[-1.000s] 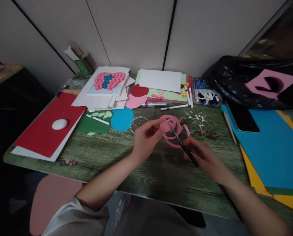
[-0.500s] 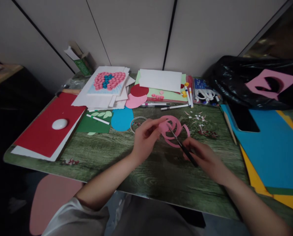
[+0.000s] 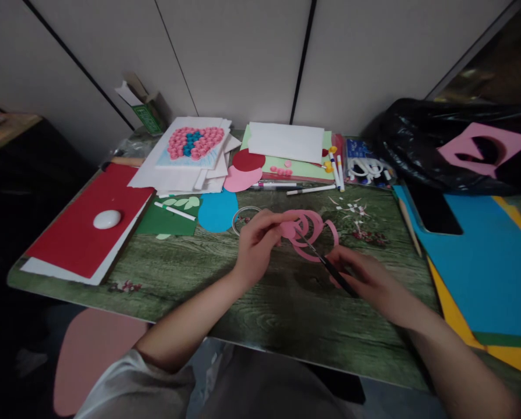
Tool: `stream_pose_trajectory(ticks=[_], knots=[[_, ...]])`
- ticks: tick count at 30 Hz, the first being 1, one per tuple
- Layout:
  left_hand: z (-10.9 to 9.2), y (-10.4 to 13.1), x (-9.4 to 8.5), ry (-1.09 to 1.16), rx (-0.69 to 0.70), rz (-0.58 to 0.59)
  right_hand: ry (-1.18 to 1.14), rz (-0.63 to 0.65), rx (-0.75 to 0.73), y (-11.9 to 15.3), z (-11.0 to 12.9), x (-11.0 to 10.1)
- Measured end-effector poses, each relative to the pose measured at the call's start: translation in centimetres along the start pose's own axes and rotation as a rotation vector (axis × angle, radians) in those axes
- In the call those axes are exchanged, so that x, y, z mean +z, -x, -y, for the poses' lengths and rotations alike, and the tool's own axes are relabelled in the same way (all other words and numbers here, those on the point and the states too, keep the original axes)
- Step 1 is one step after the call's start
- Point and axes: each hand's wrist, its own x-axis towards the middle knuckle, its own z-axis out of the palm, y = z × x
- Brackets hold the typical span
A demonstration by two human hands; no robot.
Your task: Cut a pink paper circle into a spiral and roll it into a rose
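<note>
Near the middle of the table, my left hand (image 3: 260, 241) pinches a pink paper spiral (image 3: 315, 224) at its small round centre. Loops of the strip hang to the right of my fingertips. My right hand (image 3: 358, 273) is closed around the dark handles of scissors (image 3: 332, 270). Their metal blades point up and left, against the paper beside the spiral's centre. Whether the blades are apart cannot be made out.
A red sheet (image 3: 85, 215) bearing a white oval object (image 3: 107, 219) lies left. Papers with a pink-and-blue heart (image 3: 194, 144) stand behind. At the right are a phone (image 3: 435, 209), blue paper (image 3: 482, 262) and a black bag (image 3: 413, 139).
The spiral's centre and my left fingertips have shifted slightly left and down. My right hand and the scissors have moved a little right.
</note>
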Motion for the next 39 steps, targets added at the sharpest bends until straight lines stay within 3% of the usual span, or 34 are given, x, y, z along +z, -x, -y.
stream_pose_trajectory(ticks=[12, 24, 39], knots=[[-0.69, -0.21, 1.02, 0.097, -0.089, -0.123, -0.044, -0.057, -0.008, -0.22, 0.1, 0.11], [-0.53, -0.05, 1.02, 0.043, -0.096, -0.07, -0.113, -0.066, 0.012, -0.19, 0.0, 0.42], [-0.61, 0.01, 0.65, -0.071, -0.067, -0.065, -0.038, -0.024, -0.01, 0.02, -0.04, -0.18]])
